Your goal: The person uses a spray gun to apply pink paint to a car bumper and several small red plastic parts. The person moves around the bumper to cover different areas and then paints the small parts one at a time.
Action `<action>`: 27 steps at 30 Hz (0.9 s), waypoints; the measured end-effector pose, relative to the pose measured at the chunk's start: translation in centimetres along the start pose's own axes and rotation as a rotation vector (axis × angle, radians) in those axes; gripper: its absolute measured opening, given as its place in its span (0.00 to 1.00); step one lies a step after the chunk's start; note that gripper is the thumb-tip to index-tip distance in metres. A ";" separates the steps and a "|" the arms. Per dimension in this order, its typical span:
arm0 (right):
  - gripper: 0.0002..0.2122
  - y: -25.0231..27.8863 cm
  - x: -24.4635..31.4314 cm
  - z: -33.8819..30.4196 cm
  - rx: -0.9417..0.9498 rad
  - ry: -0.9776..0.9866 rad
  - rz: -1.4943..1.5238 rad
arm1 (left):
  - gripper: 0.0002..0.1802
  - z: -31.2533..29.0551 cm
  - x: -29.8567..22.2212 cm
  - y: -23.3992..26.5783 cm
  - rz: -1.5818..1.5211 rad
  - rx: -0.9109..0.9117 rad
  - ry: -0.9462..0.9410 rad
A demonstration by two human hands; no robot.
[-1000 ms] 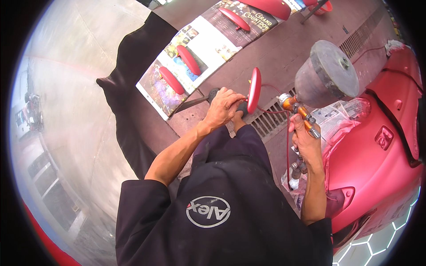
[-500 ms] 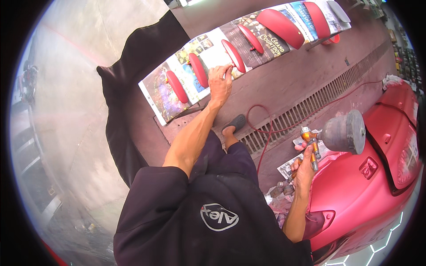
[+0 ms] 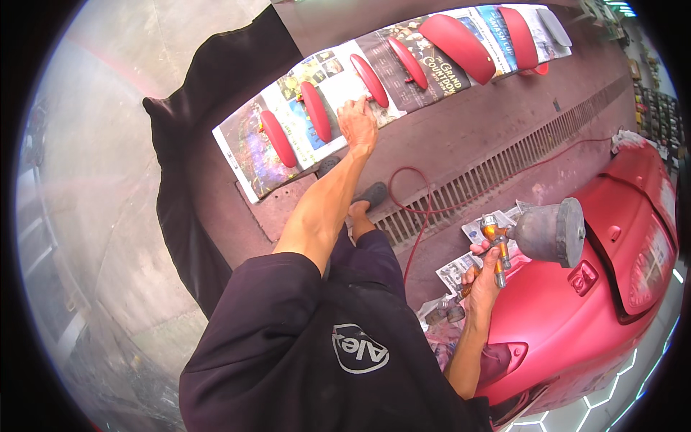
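Observation:
My left hand (image 3: 358, 128) reaches over a paper-covered bench (image 3: 248, 162), its fingers closed at the inner side of a red car door handle (image 3: 369, 81), seemingly on its small mounting stub. The fingertips are partly hidden. Two similar red handles, a near one (image 3: 278, 138) and another (image 3: 315, 111), lie to the left, and one more handle (image 3: 408, 63) to the right. At the lower right, my right hand (image 3: 484, 284) is wrapped round the grip of a spray gun (image 3: 497, 241) with gold-coloured parts. A grey paint cup (image 3: 551, 232) sticks out from the gun to the right.
Larger curved red covers, one wide (image 3: 458, 49) and one narrower (image 3: 518, 37), lie farther along the bench. A red hose (image 3: 430, 193) loops over the floor by a drain grate (image 3: 504, 158). The pink-red car body (image 3: 554, 317) stands close on the right, a black sheet (image 3: 180, 165) on the left.
The door handle at my left hand has shifted slightly away across the paper, with the hand. My right hand and the spray gun sit slightly lower and farther left in the view, which has itself shifted.

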State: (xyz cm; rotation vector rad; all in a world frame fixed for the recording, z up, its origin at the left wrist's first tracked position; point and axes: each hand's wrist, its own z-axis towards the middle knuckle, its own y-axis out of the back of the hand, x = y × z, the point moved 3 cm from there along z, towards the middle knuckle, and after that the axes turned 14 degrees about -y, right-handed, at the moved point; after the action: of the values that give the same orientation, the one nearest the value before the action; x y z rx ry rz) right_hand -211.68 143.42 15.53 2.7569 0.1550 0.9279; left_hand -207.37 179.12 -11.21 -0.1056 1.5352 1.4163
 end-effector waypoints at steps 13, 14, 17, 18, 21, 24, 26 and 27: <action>0.22 -3.6 0.7 0.6 0.048 0.028 -0.050 | 0.18 -7.3 0.8 8.1 -0.306 0.074 0.089; 0.22 -3.7 0.7 0.8 0.054 0.040 -0.063 | 0.17 -8.2 1.8 9.4 -0.347 0.037 0.156; 0.22 -4.5 0.6 1.1 0.060 0.024 -0.059 | 0.17 -8.8 3.7 12.2 -0.395 -0.023 0.324; 0.22 -4.7 0.8 1.0 0.051 0.020 -0.064 | 0.17 -8.5 4.4 13.0 -0.418 -0.043 0.362; 0.21 -5.5 0.9 1.2 0.086 0.008 -0.074 | 0.17 -6.4 5.8 14.6 -0.331 -0.054 0.361; 0.22 -6.2 1.2 1.0 0.112 0.016 -0.090 | 0.19 -2.2 6.5 15.7 -0.183 -0.037 0.241; 0.22 -7.0 1.2 0.6 0.114 0.020 -0.090 | 0.20 1.0 7.0 16.3 0.010 -0.043 0.033; 0.21 -7.0 1.3 0.5 0.097 0.018 -0.089 | 0.22 2.1 6.6 16.4 0.010 0.025 0.027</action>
State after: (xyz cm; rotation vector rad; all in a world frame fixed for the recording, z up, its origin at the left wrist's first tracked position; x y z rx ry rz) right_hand -210.59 150.32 14.18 2.8038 0.3312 0.9451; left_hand -219.94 189.35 -3.87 -0.1026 1.5769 1.4088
